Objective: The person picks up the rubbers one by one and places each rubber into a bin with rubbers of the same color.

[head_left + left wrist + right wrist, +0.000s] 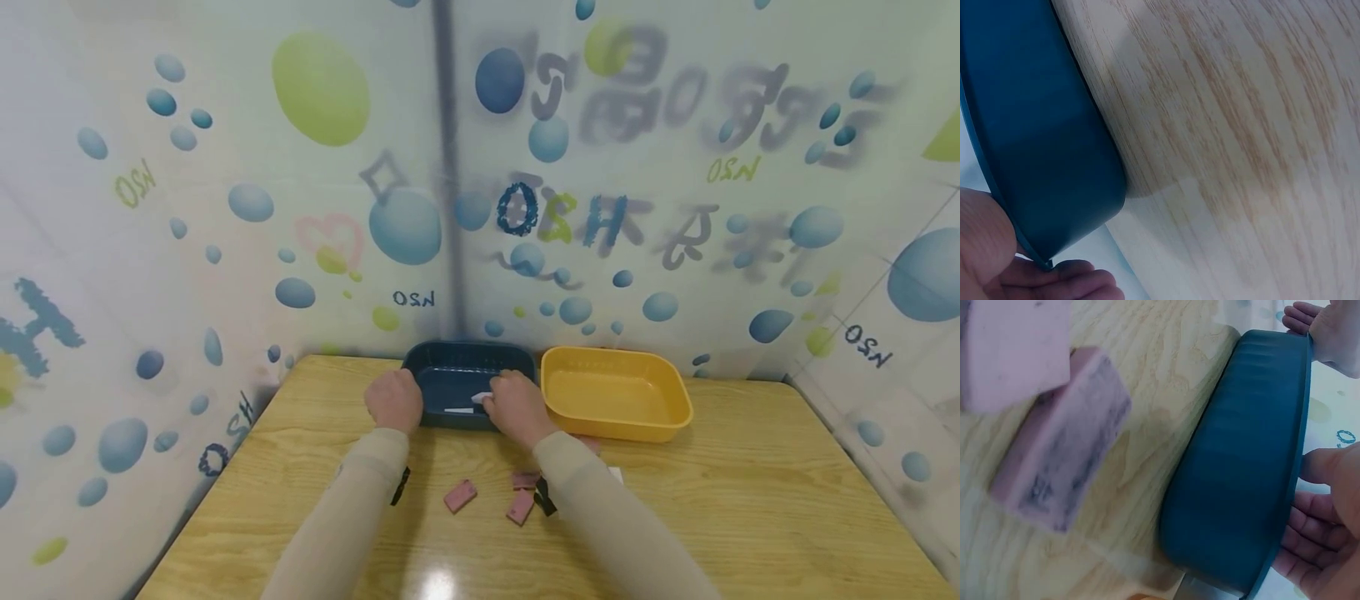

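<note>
A dark blue plastic tray point(459, 421) stands against the back wall. My left hand point(394, 400) grips its left end; in the left wrist view the thumb and fingers point(1072, 275) lie on either side of the rim corner. My right hand point(519, 407) is over the tray's right front part, a small white piece point(482, 397) pinched at its fingertips. In the right wrist view its fingers point(1310, 531) are bent behind the rim, and the piece is hidden. Another thin white piece point(459, 410) shows inside the tray near the front wall.
A yellow tray point(611, 427) stands right beside the blue one. Several smudged pink blocks, one apart point(461, 496) and one near the right forearm point(521, 507), lie on the wooden table point(757, 500). A white object point(616, 475) is partly covered by the right sleeve.
</note>
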Motion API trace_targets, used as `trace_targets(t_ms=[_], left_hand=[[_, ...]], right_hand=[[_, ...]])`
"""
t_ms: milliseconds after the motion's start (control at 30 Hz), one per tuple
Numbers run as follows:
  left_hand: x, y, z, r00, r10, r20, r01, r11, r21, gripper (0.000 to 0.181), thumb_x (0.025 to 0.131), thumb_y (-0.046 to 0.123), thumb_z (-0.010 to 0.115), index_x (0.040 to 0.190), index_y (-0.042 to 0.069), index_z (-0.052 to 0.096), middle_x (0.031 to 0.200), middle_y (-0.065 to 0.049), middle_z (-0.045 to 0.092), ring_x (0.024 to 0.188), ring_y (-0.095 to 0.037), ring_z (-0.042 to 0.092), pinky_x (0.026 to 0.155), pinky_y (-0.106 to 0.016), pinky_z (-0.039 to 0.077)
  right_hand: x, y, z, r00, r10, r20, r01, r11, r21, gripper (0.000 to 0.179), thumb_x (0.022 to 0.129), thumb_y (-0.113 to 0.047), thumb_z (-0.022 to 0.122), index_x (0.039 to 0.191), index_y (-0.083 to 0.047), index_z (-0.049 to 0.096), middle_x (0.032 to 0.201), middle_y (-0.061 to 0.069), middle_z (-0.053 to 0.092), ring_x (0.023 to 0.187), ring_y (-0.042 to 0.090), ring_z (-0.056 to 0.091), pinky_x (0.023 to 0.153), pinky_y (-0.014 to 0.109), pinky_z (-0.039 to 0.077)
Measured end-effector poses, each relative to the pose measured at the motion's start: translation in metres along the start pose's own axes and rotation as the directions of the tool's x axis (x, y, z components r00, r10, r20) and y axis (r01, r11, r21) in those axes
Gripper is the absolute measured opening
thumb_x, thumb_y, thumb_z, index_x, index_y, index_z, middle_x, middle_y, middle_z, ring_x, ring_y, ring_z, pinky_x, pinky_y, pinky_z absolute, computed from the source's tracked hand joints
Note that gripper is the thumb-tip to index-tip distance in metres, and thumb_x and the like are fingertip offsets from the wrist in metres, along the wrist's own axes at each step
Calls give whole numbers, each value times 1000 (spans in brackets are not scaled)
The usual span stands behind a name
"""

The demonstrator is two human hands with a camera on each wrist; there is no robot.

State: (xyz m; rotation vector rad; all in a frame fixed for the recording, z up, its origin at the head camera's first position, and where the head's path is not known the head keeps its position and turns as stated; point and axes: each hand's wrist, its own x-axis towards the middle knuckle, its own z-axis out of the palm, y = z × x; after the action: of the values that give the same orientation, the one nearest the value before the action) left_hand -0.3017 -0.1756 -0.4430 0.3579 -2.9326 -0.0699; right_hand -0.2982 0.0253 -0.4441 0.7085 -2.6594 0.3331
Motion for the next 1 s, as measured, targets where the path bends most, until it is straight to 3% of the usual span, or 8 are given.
trace_targets(t_ms=[300, 533, 767, 1000], left_hand=[[0, 0, 2, 1000, 1, -12, -1, 1000, -2, 37, 103, 10, 52, 69, 4, 66, 63, -11, 64, 52, -20, 60, 43, -34, 47], [0, 1, 2, 1000, -8, -22, 8, 1000, -14, 37, 103, 10, 53, 70, 3, 67, 63, -11, 63, 52, -21, 60, 43, -36, 48], [0, 0, 1, 1000, -7, 1, 7, 1000, 3, 36, 103, 11, 53, 72, 3, 67, 62, -10, 62, 52, -20, 60, 44, -34, 48], [0, 1, 0, 1000, -11, 11, 11, 1000, 16, 35, 104, 12, 53, 73, 3, 67, 63, -10, 62, 52, -20, 60, 45, -34, 48]], right_hand=[[3, -4, 13, 996, 61, 58, -58, 997, -43, 23, 95, -23, 75, 81, -5, 74, 79, 8, 68, 80, 24, 66, 78, 39, 59], [2, -6, 9, 996, 63, 58, -64, 998, 9, 28, 99, -21, 70, 73, -10, 69, 76, 7, 66, 76, 25, 66, 72, 40, 59], [-2, -4, 4, 998, 44, 35, -45, 998, 41, 29, 99, -20, 70, 72, -11, 69, 72, 4, 61, 70, 22, 62, 68, 38, 58], [-9, 1, -12, 1000, -21, -20, 22, 997, 78, 35, 99, -16, 69, 66, -11, 62, 63, 1, 50, 61, 17, 51, 61, 31, 49]])
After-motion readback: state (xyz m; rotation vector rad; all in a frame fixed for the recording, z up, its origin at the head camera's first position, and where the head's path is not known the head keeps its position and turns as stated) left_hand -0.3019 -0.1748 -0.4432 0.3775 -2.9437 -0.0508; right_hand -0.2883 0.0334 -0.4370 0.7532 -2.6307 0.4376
